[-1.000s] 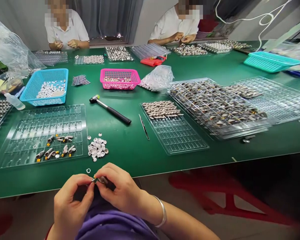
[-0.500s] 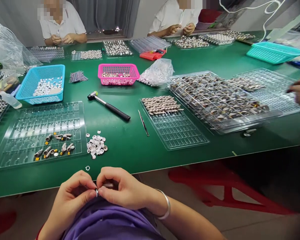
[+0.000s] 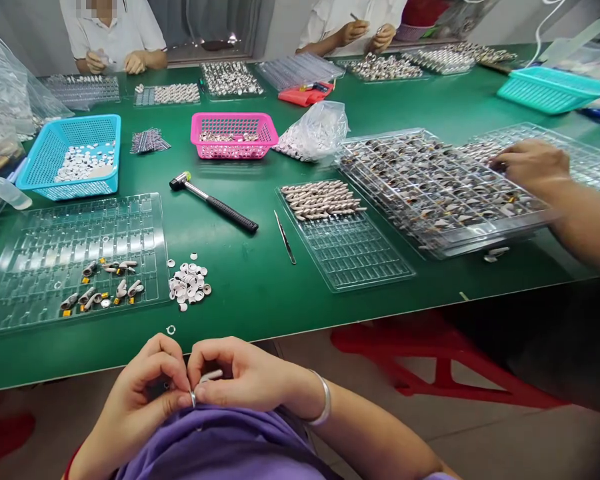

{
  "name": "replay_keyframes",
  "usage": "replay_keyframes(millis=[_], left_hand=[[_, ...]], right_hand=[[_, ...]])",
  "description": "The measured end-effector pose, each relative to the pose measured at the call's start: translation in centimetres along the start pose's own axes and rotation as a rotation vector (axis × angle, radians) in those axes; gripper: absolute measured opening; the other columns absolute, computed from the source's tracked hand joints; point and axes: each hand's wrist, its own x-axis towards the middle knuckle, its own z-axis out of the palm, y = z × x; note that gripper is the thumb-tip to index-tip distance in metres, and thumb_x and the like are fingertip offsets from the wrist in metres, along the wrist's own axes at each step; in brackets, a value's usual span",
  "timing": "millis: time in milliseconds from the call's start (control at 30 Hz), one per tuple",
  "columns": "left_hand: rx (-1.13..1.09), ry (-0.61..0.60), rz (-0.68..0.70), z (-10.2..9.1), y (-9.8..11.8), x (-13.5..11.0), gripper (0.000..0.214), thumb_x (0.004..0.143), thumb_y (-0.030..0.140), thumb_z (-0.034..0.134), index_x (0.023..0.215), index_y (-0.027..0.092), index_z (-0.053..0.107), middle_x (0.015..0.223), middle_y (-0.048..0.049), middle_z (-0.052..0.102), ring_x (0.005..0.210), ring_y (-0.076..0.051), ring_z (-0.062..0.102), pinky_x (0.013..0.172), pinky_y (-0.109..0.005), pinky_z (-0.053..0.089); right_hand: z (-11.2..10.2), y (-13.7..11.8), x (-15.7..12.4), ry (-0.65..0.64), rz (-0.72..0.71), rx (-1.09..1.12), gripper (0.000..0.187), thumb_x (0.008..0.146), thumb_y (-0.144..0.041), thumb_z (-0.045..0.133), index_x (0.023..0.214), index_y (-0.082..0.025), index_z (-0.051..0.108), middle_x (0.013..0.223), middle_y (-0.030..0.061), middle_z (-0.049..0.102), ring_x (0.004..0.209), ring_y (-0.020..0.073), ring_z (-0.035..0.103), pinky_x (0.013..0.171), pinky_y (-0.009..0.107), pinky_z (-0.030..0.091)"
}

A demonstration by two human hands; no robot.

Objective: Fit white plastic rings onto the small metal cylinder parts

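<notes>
My left hand (image 3: 143,393) and my right hand (image 3: 235,377) meet in my lap below the table's front edge, fingertips pinched together. Between them is a small metal part with a pale ring (image 3: 194,397); both hands grip it. A pile of small white rings (image 3: 187,285) lies on the green table (image 3: 260,293) just above my hands, with one loose ring (image 3: 171,329) near the edge. Left of the pile, a clear plastic tray (image 3: 70,260) holds several small finished parts (image 3: 103,287).
A hammer (image 3: 213,202), tweezers (image 3: 285,237), a second clear tray with grey parts (image 3: 345,233), blue (image 3: 70,157) and pink (image 3: 234,135) baskets lie further back. A co-worker's hand (image 3: 530,163) reaches over stacked trays (image 3: 430,193) at right. Two people sit opposite.
My hands sank a little lower and closer to my body, still pinching the part. A co-worker's hand came in from the right over the stacked trays. The view tilted downward.
</notes>
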Motion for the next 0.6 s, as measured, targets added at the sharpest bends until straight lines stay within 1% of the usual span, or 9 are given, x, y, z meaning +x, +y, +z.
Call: replay_keyframes(millis=[133,233,400,467,533,600], left_hand=[[0.046,-0.013,0.092,0.1,0.0,-0.2,0.010,0.086,0.025,0.067,0.076,0.023,0.065,0.081,-0.0023,0.055,0.073,-0.015,0.058,0.065,-0.024,0.050],[0.124,-0.011,0.176,0.2,-0.5,-0.7,0.012,0.090,0.017,0.058,0.081,0.024,0.063,0.082,-0.0022,0.055,0.075,-0.015,0.058,0.067,-0.025,0.050],[0.319,0.058,0.331,0.8,-1.0,-1.3,0.023,0.088,0.004,0.051,0.093,0.026,0.058,0.082,-0.0010,0.055,0.073,-0.014,0.056,0.064,-0.023,0.049],[0.363,0.073,0.352,0.9,-1.0,-1.5,0.025,0.087,0.003,0.049,0.094,0.026,0.054,0.081,-0.0009,0.055,0.072,-0.014,0.057,0.063,-0.023,0.049],[0.380,0.061,0.341,0.6,-0.8,-1.7,0.023,0.088,0.003,0.048,0.093,0.025,0.052,0.079,-0.0009,0.056,0.070,-0.014,0.058,0.062,-0.023,0.049],[0.413,-0.015,0.287,0.1,-0.7,-1.8,0.020,0.089,0.006,0.046,0.091,0.025,0.052,0.079,-0.0015,0.058,0.068,-0.014,0.059,0.062,-0.023,0.050]], right_hand=[[-0.1,-0.2,-0.2,-0.011,0.003,0.021,0.010,0.077,-0.020,0.065,0.078,-0.015,0.056,0.074,-0.0023,0.054,0.064,0.0077,0.045,0.061,0.021,0.039],[0.0,-0.4,-0.3,-0.009,-0.003,0.026,0.012,0.078,-0.022,0.065,0.078,-0.015,0.056,0.073,-0.0018,0.053,0.063,0.0079,0.044,0.059,0.021,0.038],[0.6,-0.4,-0.6,0.057,-0.063,0.015,0.020,0.081,-0.030,0.068,0.076,-0.016,0.054,0.070,-0.0033,0.050,0.060,0.0074,0.040,0.056,0.021,0.036],[0.7,-0.2,-0.7,0.105,-0.091,-0.018,0.020,0.082,-0.030,0.067,0.076,-0.017,0.054,0.068,-0.0045,0.048,0.058,0.0070,0.039,0.054,0.021,0.035],[0.5,0.0,-0.9,0.187,-0.120,-0.067,0.020,0.083,-0.030,0.068,0.076,-0.017,0.054,0.067,-0.0049,0.047,0.056,0.0067,0.038,0.052,0.020,0.035],[-0.1,0.1,-1.1,0.296,-0.157,-0.078,0.023,0.083,-0.033,0.069,0.077,-0.017,0.054,0.073,-0.0031,0.051,0.058,0.0071,0.043,0.054,0.020,0.039]])
